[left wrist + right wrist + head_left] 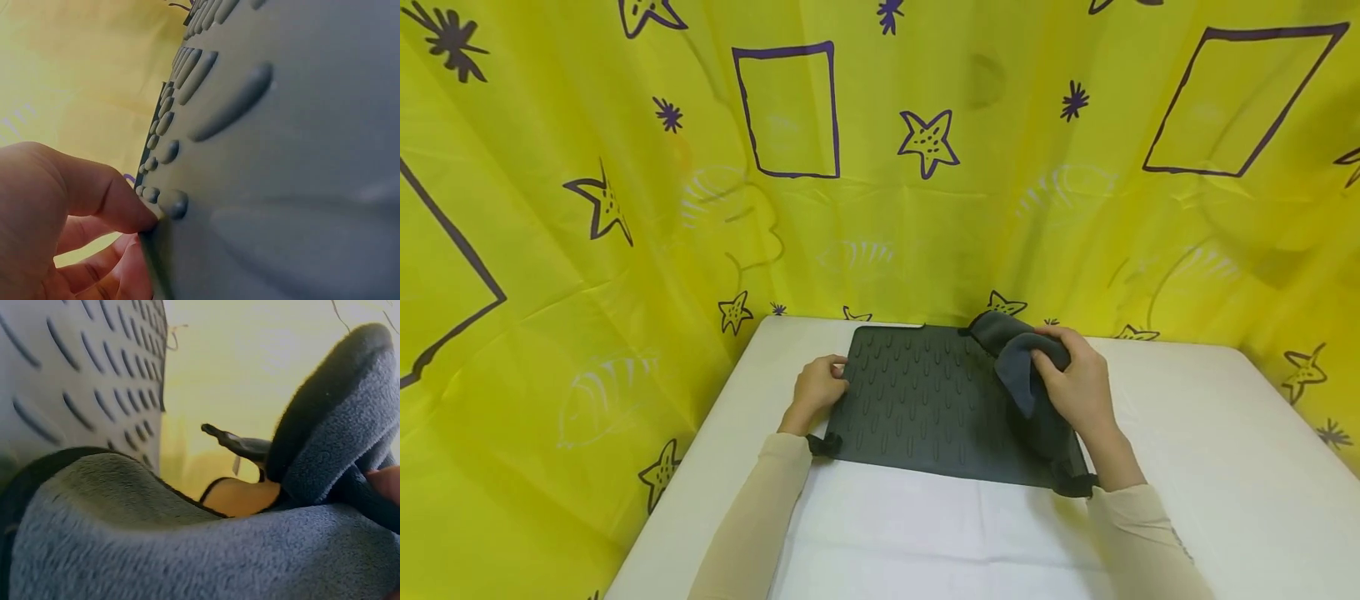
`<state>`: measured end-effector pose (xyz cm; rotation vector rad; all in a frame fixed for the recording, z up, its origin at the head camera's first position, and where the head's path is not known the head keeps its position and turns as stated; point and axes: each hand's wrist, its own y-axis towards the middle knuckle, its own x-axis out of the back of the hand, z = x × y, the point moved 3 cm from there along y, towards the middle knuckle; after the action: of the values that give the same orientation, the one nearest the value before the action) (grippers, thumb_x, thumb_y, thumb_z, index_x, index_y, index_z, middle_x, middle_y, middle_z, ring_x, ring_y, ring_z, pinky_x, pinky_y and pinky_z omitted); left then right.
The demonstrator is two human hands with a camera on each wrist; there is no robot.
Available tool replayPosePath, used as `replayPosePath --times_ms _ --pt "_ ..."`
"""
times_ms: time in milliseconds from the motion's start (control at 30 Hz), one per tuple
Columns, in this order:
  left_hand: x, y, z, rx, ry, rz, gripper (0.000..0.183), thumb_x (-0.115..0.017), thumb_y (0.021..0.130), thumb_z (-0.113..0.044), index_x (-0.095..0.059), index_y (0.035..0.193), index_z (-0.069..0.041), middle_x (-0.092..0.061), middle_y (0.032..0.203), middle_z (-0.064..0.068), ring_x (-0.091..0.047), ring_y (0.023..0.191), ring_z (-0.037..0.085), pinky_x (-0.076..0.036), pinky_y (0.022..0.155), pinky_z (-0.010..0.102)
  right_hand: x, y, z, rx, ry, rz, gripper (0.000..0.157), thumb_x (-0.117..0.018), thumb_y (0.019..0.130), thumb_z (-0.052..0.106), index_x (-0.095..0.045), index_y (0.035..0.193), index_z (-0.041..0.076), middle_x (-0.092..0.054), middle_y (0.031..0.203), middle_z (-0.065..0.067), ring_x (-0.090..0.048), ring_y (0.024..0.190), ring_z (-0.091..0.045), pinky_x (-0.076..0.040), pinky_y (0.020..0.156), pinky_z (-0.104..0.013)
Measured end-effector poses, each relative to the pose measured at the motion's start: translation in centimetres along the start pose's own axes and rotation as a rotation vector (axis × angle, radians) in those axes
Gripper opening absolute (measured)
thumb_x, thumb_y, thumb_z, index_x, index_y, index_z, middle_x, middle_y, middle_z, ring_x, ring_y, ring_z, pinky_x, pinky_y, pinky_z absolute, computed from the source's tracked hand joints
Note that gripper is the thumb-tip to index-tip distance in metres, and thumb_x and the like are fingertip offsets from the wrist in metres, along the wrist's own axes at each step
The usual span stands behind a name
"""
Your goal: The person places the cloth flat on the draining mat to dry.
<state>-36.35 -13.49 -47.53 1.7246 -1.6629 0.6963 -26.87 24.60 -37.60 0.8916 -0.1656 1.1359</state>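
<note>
A dark grey ridged mat (902, 392) is in front of me, rows of raised oblong bumps on its face. At its left edge, my left hand (817, 387) pinches the rim. The left wrist view shows the thumb on the bumpy side of the mat (312, 156) and the other fingers behind its edge. Over the mat's right part, my right hand (1086, 387) grips a folded blue-grey fleecy cloth (1018, 371). In the right wrist view the cloth (219, 556) has a dark border and partly covers the mat; most of the right hand is hidden there.
A white-covered table (1187, 417) lies beneath. Yellow curtains (865, 208) with stars and rectangles stand behind it and along its left side. Dark straps (825, 444) are at both wrists.
</note>
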Motion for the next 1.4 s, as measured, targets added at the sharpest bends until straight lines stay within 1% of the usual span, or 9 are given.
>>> replayPosePath --times_ms 233,433,600,733,800,900,1067,1233,1400 --pt "-0.4 -0.1 0.1 0.025 0.014 -0.012 0.045 -0.068 0.084 -0.009 -0.071 0.128 -0.014 -0.067 0.09 0.001 -0.058 0.076 0.02 -0.041 0.065 0.03 -2.6 -0.7 0.7 0.046 0.054 -0.011 0.031 -0.069 0.093 0.0 -0.065 0.124 0.0 -0.068 0.123 -0.023 -0.063 0.117 -0.043 -0.047 0.103 -0.06" --pt "-0.4 0.0 0.1 0.041 0.011 -0.006 0.044 -0.068 0.084 -0.009 -0.072 0.127 -0.014 -0.067 0.092 0.002 -0.058 0.078 0.02 -0.041 0.066 0.03 -4.0 -1.0 1.4 0.055 0.091 -0.003 0.032 -0.069 0.094 0.0 -0.066 0.125 0.001 -0.068 0.123 -0.021 -0.063 0.118 -0.041 -0.046 0.105 -0.06" --pt "-0.3 0.1 0.1 0.036 0.015 -0.009 0.043 -0.067 0.084 -0.01 -0.072 0.127 -0.015 -0.068 0.092 0.002 -0.059 0.078 0.02 -0.042 0.067 0.03 -4.6 -0.9 1.6 0.047 0.12 -0.04 0.031 -0.068 0.094 0.001 -0.066 0.125 0.001 -0.068 0.123 -0.021 -0.062 0.118 -0.04 -0.046 0.106 -0.058" --pt "-0.3 0.1 0.2 0.045 0.018 -0.003 0.044 -0.067 0.084 -0.01 -0.072 0.128 -0.015 -0.069 0.093 0.002 -0.059 0.079 0.02 -0.041 0.067 0.03 -5.3 -0.8 1.5 0.005 0.149 -0.063 0.031 -0.065 0.097 0.002 -0.065 0.128 0.002 -0.067 0.128 -0.021 -0.06 0.124 -0.04 -0.043 0.107 -0.058" --pt "-0.4 0.1 0.3 0.049 0.018 0.002 0.044 -0.067 0.084 -0.01 -0.072 0.128 -0.015 -0.068 0.093 0.002 -0.058 0.079 0.02 -0.041 0.066 0.03 -5.8 -0.8 1.3 -0.022 0.157 -0.049 0.032 -0.062 0.099 0.004 -0.063 0.13 0.002 -0.065 0.131 -0.022 -0.058 0.126 -0.04 -0.042 0.108 -0.058" --pt "-0.4 0.2 0.3 0.045 0.016 0.002 0.044 -0.067 0.085 -0.01 -0.071 0.128 -0.015 -0.067 0.092 0.001 -0.057 0.078 0.02 -0.04 0.065 0.03 -6.7 -0.7 1.0 -0.055 0.14 0.027 0.035 -0.06 0.101 0.008 -0.057 0.136 0.003 -0.062 0.135 -0.022 -0.057 0.127 -0.041 -0.041 0.107 -0.058" --pt "-0.4 0.3 0.2 0.027 0.01 0.009 0.043 -0.066 0.085 -0.009 -0.071 0.128 -0.014 -0.065 0.09 0.001 -0.057 0.075 0.019 -0.04 0.063 0.03 -8.3 -1.3 0.4 -0.086 0.063 0.243 0.045 -0.061 0.101 0.012 -0.047 0.144 0.004 -0.059 0.138 -0.024 -0.058 0.126 -0.043 -0.045 0.103 -0.059" --pt "-0.1 0.2 0.1 0.004 0.008 0.011 0.044 -0.065 0.085 -0.008 -0.072 0.127 -0.014 -0.066 0.089 0.0 -0.057 0.073 0.018 -0.04 0.062 0.029 -9.2 -2.0 0.2 -0.065 -0.005 0.366 0.044 -0.063 0.101 0.02 -0.052 0.14 0.004 -0.06 0.136 -0.023 -0.06 0.123 -0.042 -0.049 0.099 -0.058" --pt "0.0 0.1 -0.1 -0.003 0.013 0.008 0.044 -0.065 0.084 -0.008 -0.072 0.127 -0.013 -0.067 0.089 0.001 -0.057 0.074 0.018 -0.04 0.063 0.029 -9.7 -2.4 -0.1 -0.047 -0.059 0.473 0.048 -0.064 0.1 0.023 -0.051 0.141 0.001 -0.059 0.139 -0.025 -0.059 0.125 -0.045 -0.048 0.102 -0.06"
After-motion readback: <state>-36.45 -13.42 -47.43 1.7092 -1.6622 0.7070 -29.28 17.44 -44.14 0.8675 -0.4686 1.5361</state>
